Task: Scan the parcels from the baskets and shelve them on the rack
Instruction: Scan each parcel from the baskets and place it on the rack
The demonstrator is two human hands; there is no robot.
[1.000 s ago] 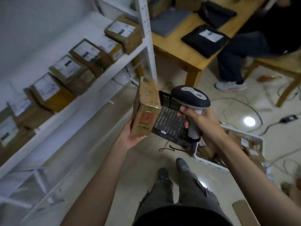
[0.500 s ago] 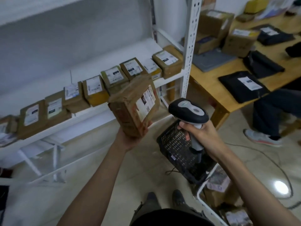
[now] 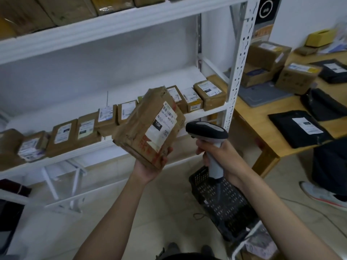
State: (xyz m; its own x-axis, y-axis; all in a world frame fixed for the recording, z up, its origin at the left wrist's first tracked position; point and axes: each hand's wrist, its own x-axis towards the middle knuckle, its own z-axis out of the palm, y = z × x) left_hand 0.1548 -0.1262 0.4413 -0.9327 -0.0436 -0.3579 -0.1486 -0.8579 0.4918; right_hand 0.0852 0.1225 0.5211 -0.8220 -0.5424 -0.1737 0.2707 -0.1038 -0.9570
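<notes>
My left hand (image 3: pixel 150 167) grips a taped brown cardboard parcel (image 3: pixel 139 128) from below, tilted so its white shipping label faces right. My right hand (image 3: pixel 216 156) holds the handle of a grey and black barcode scanner (image 3: pixel 207 132), whose head points left at the parcel's label from a short gap. Behind them stands the white rack (image 3: pixel 238 76); a row of several labelled brown parcels (image 3: pixel 86 128) lies on its middle shelf. A black perforated basket (image 3: pixel 225 203) sits on the floor under my right forearm.
More parcels fill the rack's top shelf (image 3: pixel 93 27). A wooden table (image 3: pixel 262 128) at the right carries cardboard boxes and black mailer bags. A seated person's leg and shoe (image 3: pixel 323 194) are at the far right. A white basket (image 3: pixel 253 241) with parcels sits at bottom right.
My view has swung up from the floor to the rack. My left hand has turned the parcel so its label faces the scanner. The scanner stays in my right hand.
</notes>
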